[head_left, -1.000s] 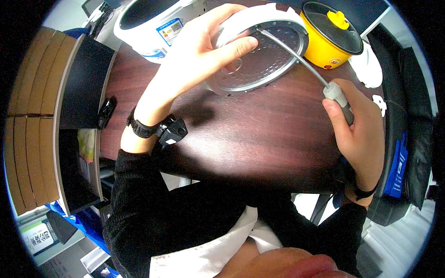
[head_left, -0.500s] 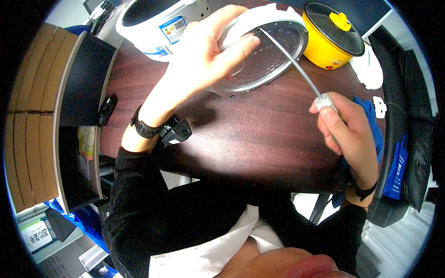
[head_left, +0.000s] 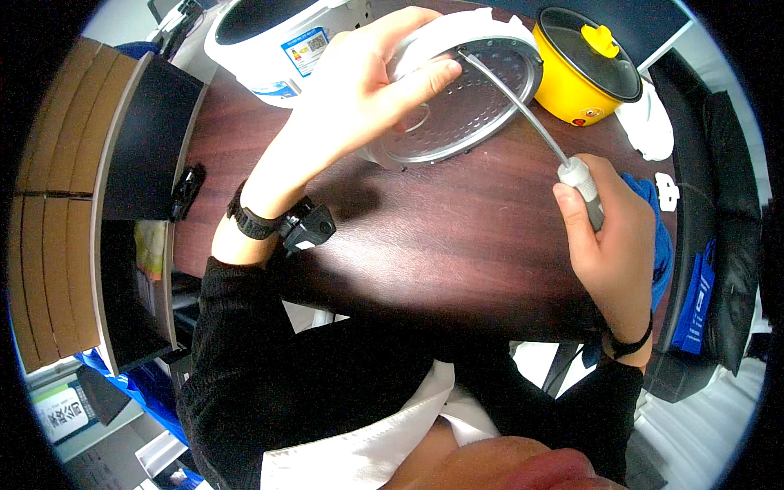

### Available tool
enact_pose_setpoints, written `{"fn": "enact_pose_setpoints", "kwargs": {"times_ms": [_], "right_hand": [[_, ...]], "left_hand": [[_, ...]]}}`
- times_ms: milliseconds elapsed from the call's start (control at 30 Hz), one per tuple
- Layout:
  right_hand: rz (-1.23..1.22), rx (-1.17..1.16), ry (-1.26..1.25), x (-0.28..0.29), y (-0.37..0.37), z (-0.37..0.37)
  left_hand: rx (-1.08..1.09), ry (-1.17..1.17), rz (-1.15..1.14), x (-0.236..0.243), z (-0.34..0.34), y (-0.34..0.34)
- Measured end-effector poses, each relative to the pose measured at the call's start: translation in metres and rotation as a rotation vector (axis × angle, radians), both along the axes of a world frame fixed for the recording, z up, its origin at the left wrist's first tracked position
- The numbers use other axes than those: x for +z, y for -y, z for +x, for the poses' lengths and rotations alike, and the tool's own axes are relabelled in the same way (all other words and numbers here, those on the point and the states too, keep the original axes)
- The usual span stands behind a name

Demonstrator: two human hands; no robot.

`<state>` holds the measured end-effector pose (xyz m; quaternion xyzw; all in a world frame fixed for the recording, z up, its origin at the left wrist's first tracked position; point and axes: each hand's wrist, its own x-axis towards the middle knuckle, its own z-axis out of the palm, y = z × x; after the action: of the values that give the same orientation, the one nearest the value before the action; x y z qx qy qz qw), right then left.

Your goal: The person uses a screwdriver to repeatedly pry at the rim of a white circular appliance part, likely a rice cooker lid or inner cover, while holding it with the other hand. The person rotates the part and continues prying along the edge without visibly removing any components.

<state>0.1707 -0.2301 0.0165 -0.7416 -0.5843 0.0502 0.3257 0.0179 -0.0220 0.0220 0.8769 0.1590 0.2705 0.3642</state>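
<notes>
The right hand (head_left: 614, 237) is clamped around the grey handle (head_left: 579, 175) of a screwdriver (head_left: 529, 116), its thumb pressed along the near side. The metal shaft slants up and to the left, and its tip meets the inside of the rim of a round white lid (head_left: 469, 24). The left hand (head_left: 359, 90) is closed over that lid's left side, thumb on the inner face close to the screwdriver tip; the other fingers are partly hidden behind the rim. The lid stands tilted over the far part of the dark wooden table (head_left: 457, 237), its dotted metal plate (head_left: 478, 114) facing the person; I cannot tell whether its lower edge touches the wood. A black device (head_left: 309, 227) is strapped to the left wrist, and a black band (head_left: 633, 345) circles the right. Behind the left hand is an open white cooker body (head_left: 245, 69). Just right of the lid sits a yellow pot (head_left: 563, 86) with a dark cover and yellow knob. Beyond the right hand lie a blue cloth (head_left: 662, 253) and a small white bracket (head_left: 667, 193).
</notes>
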Motion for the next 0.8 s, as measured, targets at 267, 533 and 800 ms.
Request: {"fn": "enact_pose_setpoints", "kwargs": {"times_ms": [267,533,800], "right_hand": [[-0.080,0.043,-0.093,0.009,0.009,-0.002],[-0.337,0.235,-1.416,-0.016,0.002,-0.003],[-0.030,0.017,-0.175,-0.007,-0.005,0.001]], "left_hand": [[0.017,0.055,0.192,-0.007,0.000,0.007],[0.015,0.107,0.173,-0.008,-0.001,-0.001],[0.020,0.168,0.262,-0.012,0.001,-0.006]]}}
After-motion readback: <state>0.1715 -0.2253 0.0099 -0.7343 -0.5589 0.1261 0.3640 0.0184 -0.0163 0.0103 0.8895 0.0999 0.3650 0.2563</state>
